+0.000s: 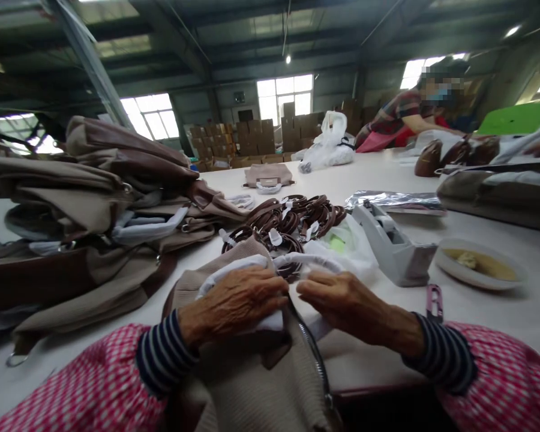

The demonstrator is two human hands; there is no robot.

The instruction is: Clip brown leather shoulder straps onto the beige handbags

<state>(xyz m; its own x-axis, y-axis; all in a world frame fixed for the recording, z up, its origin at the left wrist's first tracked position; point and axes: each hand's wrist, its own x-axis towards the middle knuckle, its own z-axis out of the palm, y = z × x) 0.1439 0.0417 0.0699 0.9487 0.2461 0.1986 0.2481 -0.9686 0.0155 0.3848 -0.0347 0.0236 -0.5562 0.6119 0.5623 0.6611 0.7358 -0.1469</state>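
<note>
A beige handbag point(216, 372) lies on the white worktable point(90, 342) right in front of me, with its metal zip point(314, 354) running toward me. My left hand point(236, 300) lies over a white-wrapped bag handle point(231, 276) and presses it down. My right hand point(351, 306) is to the right, its curled fingers at or just above a second stretch of white wrapping point(308, 260). Close ahead of both hands lies a heap of coiled brown leather straps point(292, 219) with white tags. The hands hide part of the bag's top.
A tall pile of brown and taupe handbags point(81, 210) fills the left. On the right stand a grey tape dispenser point(391, 243), a bowl of yellowish liquid point(479, 264) and a silver foil packet point(396, 201). A co-worker point(409, 114) leans over the table's far end, with stacked cartons point(252, 138) behind.
</note>
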